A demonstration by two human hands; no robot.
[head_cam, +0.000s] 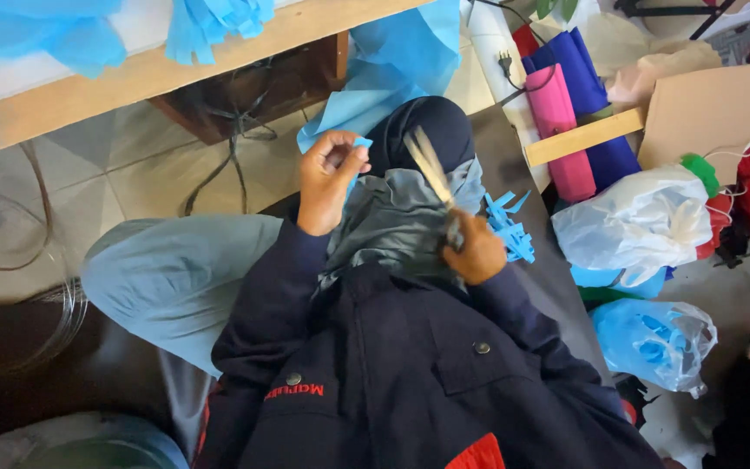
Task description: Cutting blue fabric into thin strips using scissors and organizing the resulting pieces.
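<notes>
- Left hand (pixel 330 178): we pinch a small blue fabric scrap (pixel 360 148) between fingertips, above the lap.
- Right hand (pixel 476 250): clenched around scissors (pixel 434 169), blades pointing up.
- Scrap, we judge: light, limp, easily creased; best held at its edge.
- Cut blue strips (pixel 509 227): beside the right hand.

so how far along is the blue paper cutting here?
Done: a small pile of cut blue strips lies beside the right knee. In hand: the left hand pinches a small blue piece, and the right hand holds open scissors. Left: a large uncut blue sheet on the floor ahead, and more blue paper on the wooden bench.
</notes>
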